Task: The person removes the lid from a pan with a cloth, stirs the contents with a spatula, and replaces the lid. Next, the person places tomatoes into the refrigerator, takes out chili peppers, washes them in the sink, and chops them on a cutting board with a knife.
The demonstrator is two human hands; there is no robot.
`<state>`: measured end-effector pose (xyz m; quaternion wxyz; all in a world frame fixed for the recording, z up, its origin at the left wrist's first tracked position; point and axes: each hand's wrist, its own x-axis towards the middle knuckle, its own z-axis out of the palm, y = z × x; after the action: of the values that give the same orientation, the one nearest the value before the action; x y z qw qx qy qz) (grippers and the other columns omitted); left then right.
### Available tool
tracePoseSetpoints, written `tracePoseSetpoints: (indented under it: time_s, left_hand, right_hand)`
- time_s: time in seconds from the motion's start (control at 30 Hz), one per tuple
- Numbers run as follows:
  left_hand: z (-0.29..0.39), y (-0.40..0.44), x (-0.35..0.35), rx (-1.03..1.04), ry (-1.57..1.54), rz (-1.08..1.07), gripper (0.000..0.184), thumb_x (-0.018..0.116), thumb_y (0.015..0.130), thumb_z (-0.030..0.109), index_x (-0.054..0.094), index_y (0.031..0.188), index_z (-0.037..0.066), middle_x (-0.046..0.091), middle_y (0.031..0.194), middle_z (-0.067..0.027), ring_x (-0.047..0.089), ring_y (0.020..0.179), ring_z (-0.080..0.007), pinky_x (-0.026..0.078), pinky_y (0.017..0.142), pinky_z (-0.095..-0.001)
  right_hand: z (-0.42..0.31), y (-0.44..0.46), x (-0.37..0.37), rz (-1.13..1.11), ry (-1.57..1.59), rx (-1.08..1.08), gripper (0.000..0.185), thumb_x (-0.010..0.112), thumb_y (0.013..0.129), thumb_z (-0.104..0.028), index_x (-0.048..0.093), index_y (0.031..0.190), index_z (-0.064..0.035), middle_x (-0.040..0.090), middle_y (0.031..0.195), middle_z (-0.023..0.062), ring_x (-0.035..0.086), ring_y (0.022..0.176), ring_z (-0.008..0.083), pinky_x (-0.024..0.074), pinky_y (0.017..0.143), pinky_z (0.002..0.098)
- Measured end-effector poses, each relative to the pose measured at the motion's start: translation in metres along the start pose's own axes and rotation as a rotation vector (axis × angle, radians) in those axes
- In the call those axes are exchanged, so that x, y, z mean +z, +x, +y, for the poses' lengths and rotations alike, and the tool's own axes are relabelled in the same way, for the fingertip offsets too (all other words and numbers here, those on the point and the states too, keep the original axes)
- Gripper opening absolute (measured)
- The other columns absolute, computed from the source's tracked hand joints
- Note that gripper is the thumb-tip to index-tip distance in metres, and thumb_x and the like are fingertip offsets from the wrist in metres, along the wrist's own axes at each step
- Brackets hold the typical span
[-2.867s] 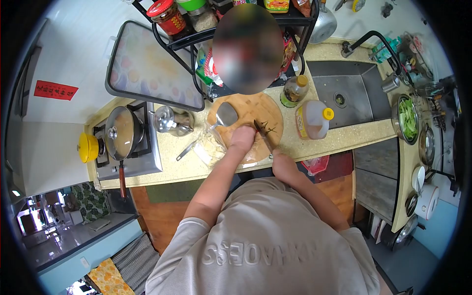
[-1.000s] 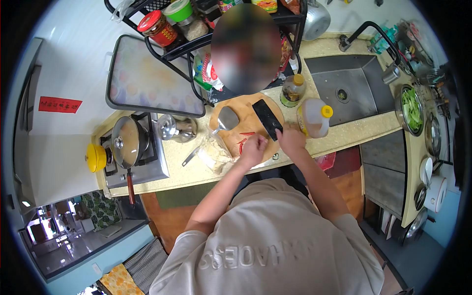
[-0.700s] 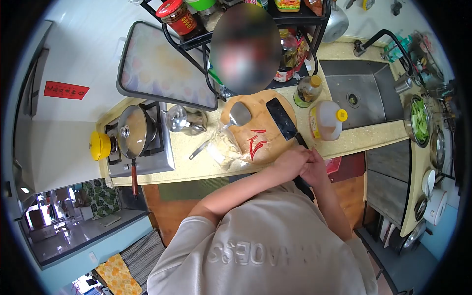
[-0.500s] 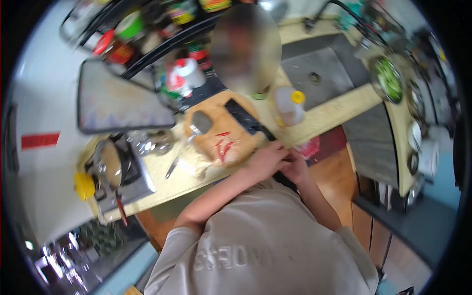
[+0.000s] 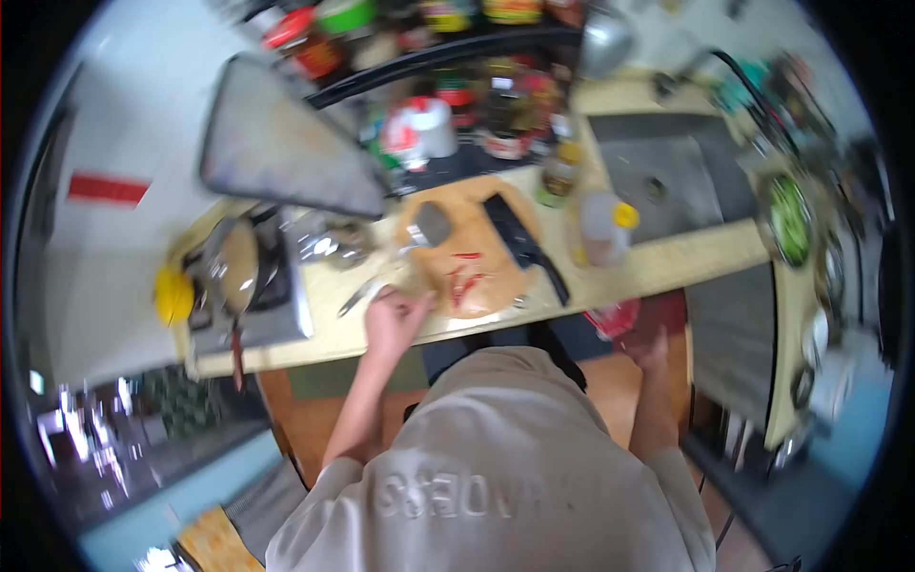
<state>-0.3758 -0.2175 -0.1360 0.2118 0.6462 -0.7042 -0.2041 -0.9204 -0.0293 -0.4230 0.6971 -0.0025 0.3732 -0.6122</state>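
My left hand (image 5: 398, 315) is at the counter's front edge, left of the cutting board (image 5: 519, 205), its fingers curled in at a crumpled, pale clear plastic piece (image 5: 410, 275). Whether anything is pinched in it is hidden. Smeared by motion, my right hand (image 5: 648, 349) hangs below the counter's edge, near a red-and-white package (image 5: 612, 318). On the board lie red pepper strips (image 5: 465, 280), a grey rounded object (image 5: 432, 224) and a cleaver (image 5: 511, 231), whose black handle points toward the front edge.
A small knife (image 5: 356, 297) lies on the counter. Left of it, a pan (image 5: 234, 262) sits on the stove. A yellow-capped jug (image 5: 602, 229) stands before the sink (image 5: 620, 148). At right is a bowl of green slices (image 5: 789, 221). Bottles and jars line the back rack (image 5: 419, 65).
My hands, together near the cleaver's handle before, are now apart. The left went left to the plastic, the right moved right and down. The view has shifted.
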Motion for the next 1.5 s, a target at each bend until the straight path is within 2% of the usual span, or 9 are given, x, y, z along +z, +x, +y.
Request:
tracePoseSetpoints:
  time_s: [0.03, 0.13, 0.33, 0.43, 0.5, 0.63, 1.03, 1.1, 1.5]
  left_hand:
    - [0.003, -0.002, -0.001, -0.028, 0.063, 0.039, 0.039, 0.078, 0.077, 0.034, 0.065, 0.059, 0.002, 0.056, 0.059, -0.0133, 0.059, 0.056, -0.0286, 0.047, 0.053, -0.0383]
    - [0.005, 0.0, 0.004, -0.148, 0.147, 0.117, 0.05, 0.076, 0.075, 0.048, 0.064, 0.058, 0.003, 0.058, 0.061, -0.0136, 0.061, 0.057, -0.0303, 0.049, 0.053, -0.0387]
    - [0.002, 0.027, 0.018, -0.291, 0.396, -0.053, 0.059, 0.067, 0.075, 0.062, 0.068, 0.063, 0.005, 0.066, 0.073, -0.0137, 0.066, 0.064, -0.0279, 0.051, 0.056, -0.0382]
    - [0.01, 0.04, 0.019, -0.335, 0.366, -0.225, 0.057, 0.066, 0.076, 0.061, 0.071, 0.071, 0.005, 0.069, 0.078, -0.0131, 0.068, 0.07, -0.0279, 0.053, 0.06, -0.0386]
    - [0.003, 0.044, 0.027, -0.33, 0.353, -0.347, 0.037, 0.061, 0.084, 0.043, 0.073, 0.086, 0.008, 0.071, 0.087, -0.0121, 0.071, 0.081, -0.0267, 0.055, 0.067, -0.0394]
    - [-0.028, 0.032, 0.05, -0.301, 0.322, -0.224, 0.023, 0.059, 0.08, 0.026, 0.072, 0.085, 0.008, 0.069, 0.082, -0.0151, 0.069, 0.079, -0.0315, 0.054, 0.069, -0.0426]
    - [-0.034, -0.03, 0.018, -0.153, 0.152, -0.054, 0.017, 0.061, 0.078, 0.021, 0.067, 0.079, 0.005, 0.067, 0.081, -0.016, 0.067, 0.076, -0.0327, 0.054, 0.065, -0.0432]
    - [-0.039, -0.037, 0.016, -0.096, 0.189, -0.054, 0.015, 0.06, 0.079, 0.019, 0.067, 0.081, 0.005, 0.066, 0.082, -0.0152, 0.067, 0.076, -0.0324, 0.054, 0.064, -0.0424]
    - [-0.051, -0.073, 0.058, 0.046, 0.28, -0.282, 0.011, 0.061, 0.077, 0.011, 0.07, 0.08, 0.006, 0.066, 0.081, -0.0135, 0.069, 0.076, -0.0293, 0.055, 0.065, -0.0401]
  right_hand:
    - [-0.015, 0.001, 0.015, 0.259, 0.074, 0.248, 0.054, 0.038, 0.093, -0.06, 0.052, 0.121, -0.0166, 0.06, 0.109, 0.0061, 0.057, 0.094, 0.0259, 0.0505, 0.07, 0.0468]
    - [0.005, -0.003, 0.058, 0.961, -0.542, 0.184, 0.047, 0.04, 0.097, -0.049, 0.054, 0.119, -0.0096, 0.063, 0.091, 0.01, 0.06, 0.069, 0.0259, 0.0533, 0.057, 0.0359]
    - [0.054, -0.015, 0.144, 0.35, -1.297, 0.208, 0.034, 0.057, 0.094, -0.034, 0.066, 0.086, -0.0016, 0.066, 0.073, 0.0129, 0.063, 0.064, 0.0264, 0.0493, 0.053, 0.0367]
    - [0.06, -0.016, 0.239, -0.02, -1.858, -0.126, 0.029, 0.06, 0.091, -0.025, 0.064, 0.083, 0.0021, 0.065, 0.072, 0.0203, 0.065, 0.068, 0.0332, 0.0492, 0.061, 0.0423]
    - [0.063, -0.011, 0.296, -0.282, -1.947, -0.252, 0.023, 0.063, 0.089, -0.022, 0.064, 0.082, 0.0002, 0.062, 0.065, 0.0178, 0.065, 0.061, 0.0252, 0.0488, 0.059, 0.0371]
    - [0.073, 0.019, 0.345, -0.441, -1.954, -0.352, 0.019, 0.064, 0.088, -0.019, 0.065, 0.088, -0.0003, 0.065, 0.071, 0.0164, 0.065, 0.062, 0.0279, 0.0491, 0.059, 0.0372]
    - [0.13, 0.038, 0.41, -0.686, -1.834, -0.308, 0.019, 0.062, 0.09, -0.017, 0.062, 0.089, 0.0018, 0.065, 0.073, 0.016, 0.064, 0.065, 0.024, 0.0481, 0.059, 0.0357]
    - [0.134, 0.03, 0.421, -0.722, -1.826, -0.227, 0.021, 0.062, 0.089, -0.021, 0.064, 0.092, -0.0004, 0.067, 0.08, 0.0173, 0.066, 0.074, 0.0329, 0.0514, 0.066, 0.0402]
    - [0.123, 0.031, 0.388, -0.724, -1.954, -0.211, 0.02, 0.065, 0.089, -0.019, 0.065, 0.093, 0.0007, 0.065, 0.074, 0.0151, 0.063, 0.064, 0.025, 0.0497, 0.061, 0.035]
